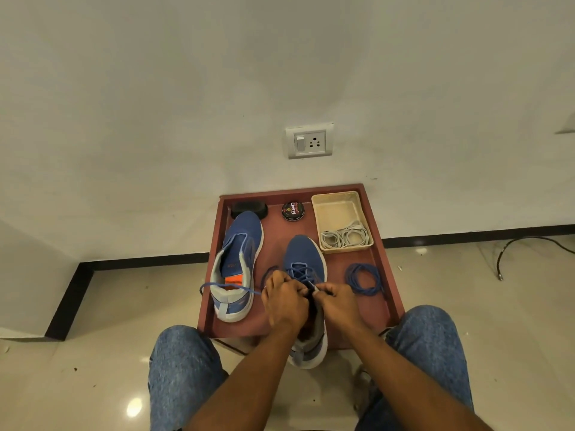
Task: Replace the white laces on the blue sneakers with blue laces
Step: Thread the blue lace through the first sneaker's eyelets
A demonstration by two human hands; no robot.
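Both hands pinched the soft, limp blue lace [306, 276] at the near sneaker [306, 259], 6 o'clock on the tray [385, 269]: left hand [284, 301], right hand [334, 301]; best taken by its stiff tip.

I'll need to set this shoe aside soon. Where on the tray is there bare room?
Bare tray floor lies between the unlaced sneaker, the polish tin and the sneaker being laced. The near right corner, below the coiled blue lace, is also bare. The far right is crowded by the basket of white laces.
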